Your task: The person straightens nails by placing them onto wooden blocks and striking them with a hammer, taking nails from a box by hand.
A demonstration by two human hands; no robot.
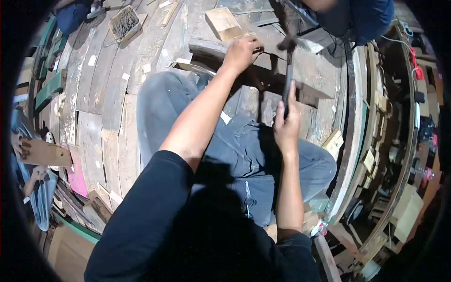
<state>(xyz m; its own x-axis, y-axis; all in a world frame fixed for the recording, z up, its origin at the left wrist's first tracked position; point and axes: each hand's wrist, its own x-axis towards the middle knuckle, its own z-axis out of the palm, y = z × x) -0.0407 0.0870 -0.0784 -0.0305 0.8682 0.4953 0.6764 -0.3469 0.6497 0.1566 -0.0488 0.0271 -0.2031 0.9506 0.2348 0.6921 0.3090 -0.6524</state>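
My left hand (242, 54) is closed on a thin dark rod (273, 55) that points to the right; its exact kind is not clear. It is over a wooden beam (307, 90) lying crosswise in front of my bent legs. My right hand (287, 127) grips a hammer (289, 77) by the handle, thumb and a finger along it. The hammer head is up, just right of the rod and apart from it. A pale wood block (223, 24) sits on the floor beyond my left hand. Shadow hides part of the beam.
A box of nails (124, 23) stands on the plank floor (89, 61) at the far left. Another person's legs (371, 19) are close by at the top right. At the left edge, a person holds a board (49, 152). Timber racks (376, 117) line the right.
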